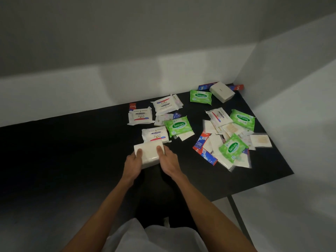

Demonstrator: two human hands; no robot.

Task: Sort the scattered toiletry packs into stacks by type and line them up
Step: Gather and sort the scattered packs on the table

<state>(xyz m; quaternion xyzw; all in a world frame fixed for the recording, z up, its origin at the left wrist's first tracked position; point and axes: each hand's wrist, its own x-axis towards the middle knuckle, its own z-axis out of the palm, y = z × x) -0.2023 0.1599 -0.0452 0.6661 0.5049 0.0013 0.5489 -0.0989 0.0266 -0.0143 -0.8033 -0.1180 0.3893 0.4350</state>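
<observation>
Your forearms reached over the near edge of the worktop (72, 151), and both hands held a plain white pack (149, 153) at mid-worktop. Your left hand (133, 161) took its left end and your right hand (168, 159) its right end, each grip curled round it with the thumb on top. Just beyond it lay a Dove pack (155, 135), with a green Sanicare pack (179, 126) beside that. Towards the right edge sat a jumbled heap (227, 157) of packs, and a white box (221, 91) lay near the far right corner.
</observation>
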